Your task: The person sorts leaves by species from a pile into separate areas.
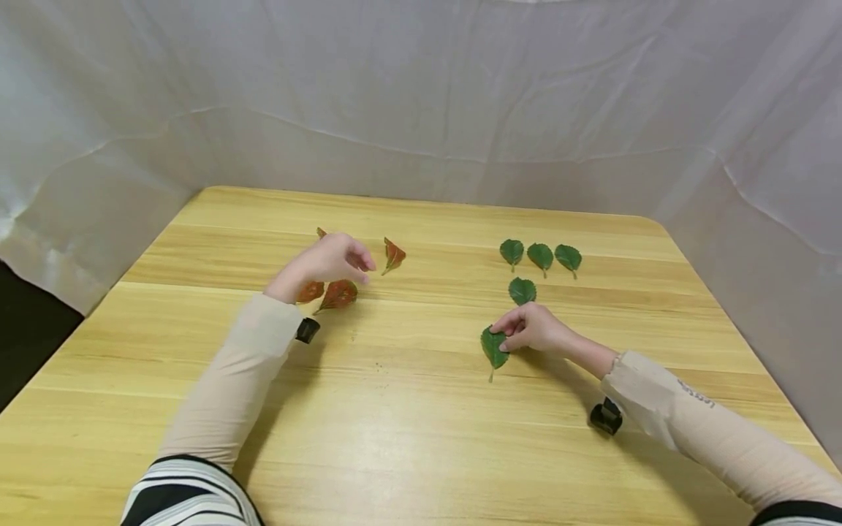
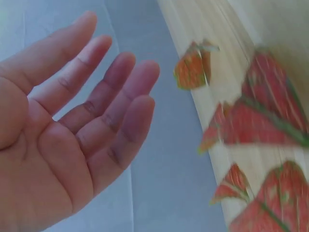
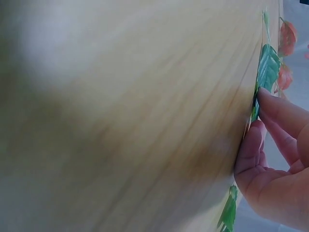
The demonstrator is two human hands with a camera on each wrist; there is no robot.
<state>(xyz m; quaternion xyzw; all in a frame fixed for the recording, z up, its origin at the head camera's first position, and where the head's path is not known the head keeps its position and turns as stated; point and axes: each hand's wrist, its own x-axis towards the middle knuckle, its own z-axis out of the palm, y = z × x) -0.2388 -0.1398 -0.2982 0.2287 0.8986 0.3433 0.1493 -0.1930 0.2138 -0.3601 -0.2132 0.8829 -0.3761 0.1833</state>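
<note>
My right hand point(image 1: 536, 329) pinches a green leaf point(image 1: 493, 349) by its edge between thumb and fingers, low over the table. In the right wrist view the held leaf point(image 3: 268, 67) shows its toothed edge and stem. Just behind that hand lies another green leaf point(image 1: 522, 290). My left hand point(image 1: 332, 259) hovers above the red leaves with its fingers loosely bent; the left wrist view shows nothing in its palm point(image 2: 43, 159). Beneath and beside it are a red leaf point(image 1: 339, 294), a partly covered one point(image 1: 311, 291) and a folded one point(image 1: 395, 254).
Farther back on the right, a row holds three green leaves: left point(image 1: 511, 252), middle point(image 1: 540, 256) and right point(image 1: 569, 257). The wooden table point(image 1: 395, 424) ends at a pale curtain point(image 1: 427, 95) behind and along the sides. Tiny specks lie mid-table.
</note>
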